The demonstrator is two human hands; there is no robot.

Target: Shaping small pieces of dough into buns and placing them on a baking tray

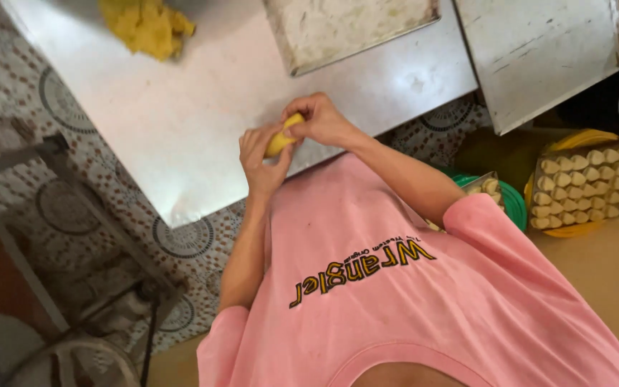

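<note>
My left hand [261, 163] and my right hand [322, 119] meet over the near edge of a steel table [202, 107]. Between them is a small yellow dough piece [283, 136]. The left hand cups it from below and the right hand's fingers press on its top. Both forearms reach out from my pink shirt [395, 301], which fills the lower part of the view. A larger lump of yellow dough [148, 27] lies at the far left of the table.
A floured metal tray [352, 25] and a second flat tray [539, 57] lie at the table's far side. To the right, low down, stand a yellow tray of several shaped pale pieces [585, 186] and a green container [510, 201]. A metal frame [73, 215] stands at left on patterned flooring.
</note>
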